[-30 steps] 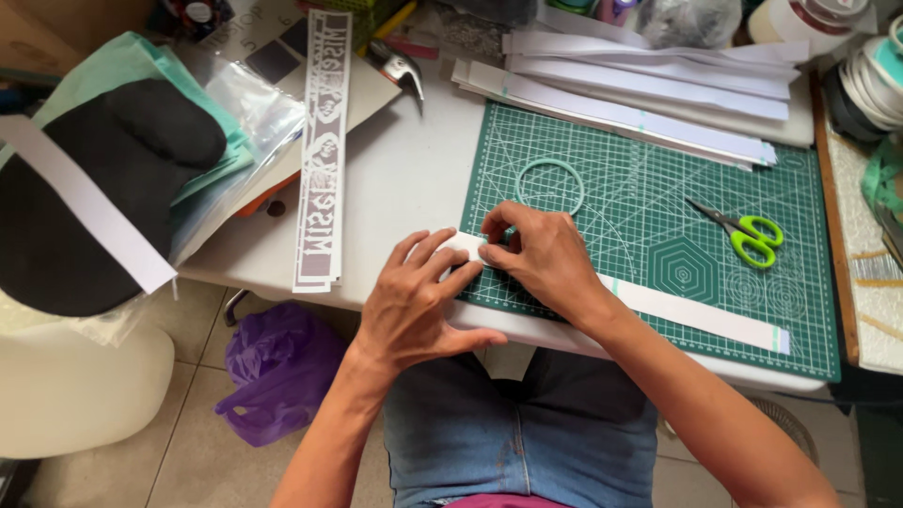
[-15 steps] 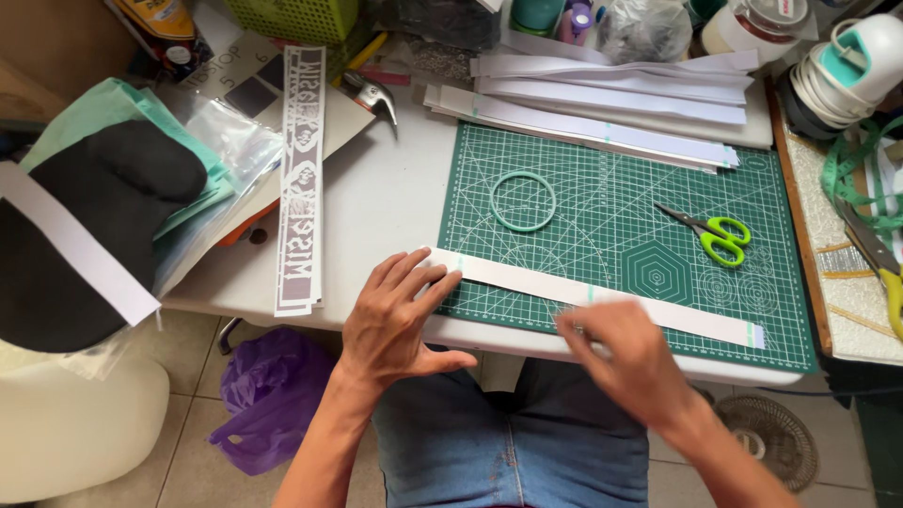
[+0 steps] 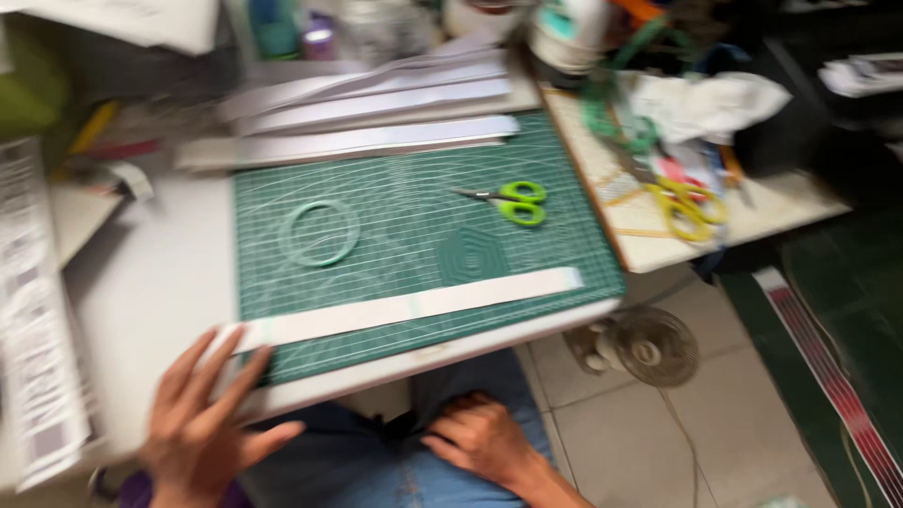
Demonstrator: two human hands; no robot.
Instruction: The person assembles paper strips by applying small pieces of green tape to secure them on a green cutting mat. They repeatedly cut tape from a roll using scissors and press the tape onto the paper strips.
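The long white paper strip (image 3: 404, 309) is matt and smooth. It lies on the green gridded cutting mat (image 3: 414, 226), matt rubbery plastic. The green-handled scissors (image 3: 503, 199), far right, have glossy plastic grips and metal blades.

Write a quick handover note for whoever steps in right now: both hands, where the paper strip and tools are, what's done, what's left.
Left hand: open, flat on the left end of the long white paper strip, no grip.
Right hand: off the table, resting on the lap, empty.
Strip lies along the near edge of the green gridded cutting mat.
Green-handled scissors and pale green ring lie untouched on the mat.
Done: strip laid flat.
Left: cannot tell from the blurred view.
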